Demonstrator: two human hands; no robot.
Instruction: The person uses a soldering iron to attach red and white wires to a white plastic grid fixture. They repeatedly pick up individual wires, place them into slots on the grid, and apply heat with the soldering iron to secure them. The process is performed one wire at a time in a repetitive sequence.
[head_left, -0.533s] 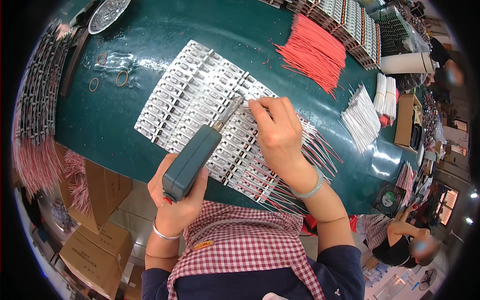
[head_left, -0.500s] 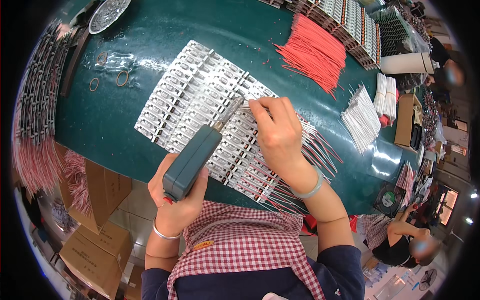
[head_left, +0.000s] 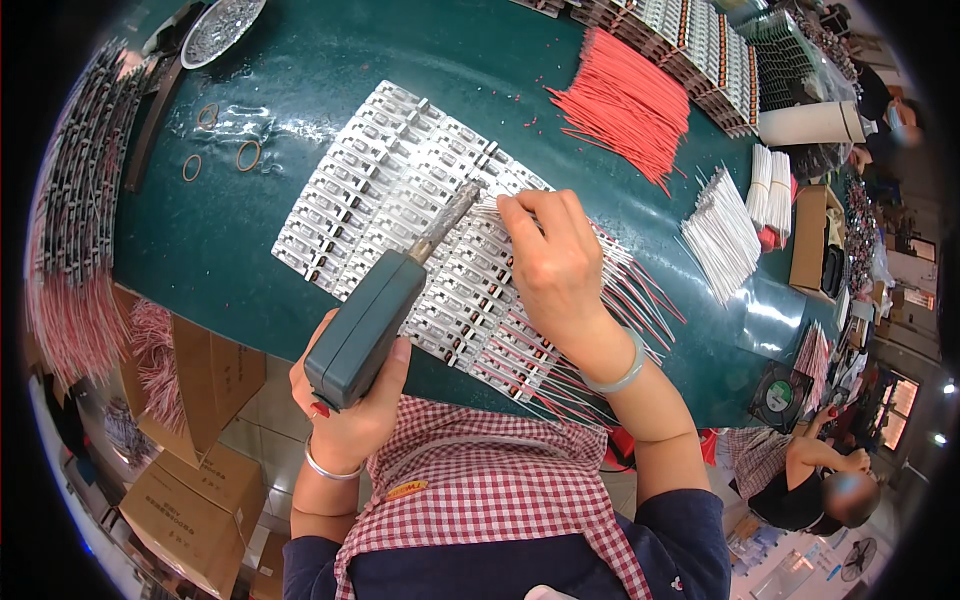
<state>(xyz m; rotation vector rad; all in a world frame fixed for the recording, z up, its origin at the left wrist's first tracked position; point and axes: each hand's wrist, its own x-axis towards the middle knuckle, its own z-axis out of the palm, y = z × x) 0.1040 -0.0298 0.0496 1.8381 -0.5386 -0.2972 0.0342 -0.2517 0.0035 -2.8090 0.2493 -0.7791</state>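
Leftward over the panel of white parts (head_left: 330, 215), the dark green gun-shaped tool (head_left: 365, 325) had shifted a little since half a second before, its metal tip (head_left: 446, 222) now slightly farther from the other hand's fingertips. On the panel's near side, the left hand (head_left: 350, 410) was wrapped around the tool, its body slanting up from that grip and its tip pointing over the panel's middle. Above the panel's right half, the right hand (head_left: 560, 270) had thumb and forefinger pinched together on a thin white wire (head_left: 487, 204), whose end showed just left of the fingertips, near the tip; whether they touched could not be told. Red and white wires (head_left: 640, 290) fanned out from the panel's right side, partly under the right wrist. Beyond the panel to the right lay a red wire pile (head_left: 625, 105), and farther right, loose white wires (head_left: 722, 235), all on a green table (head_left: 240, 240).
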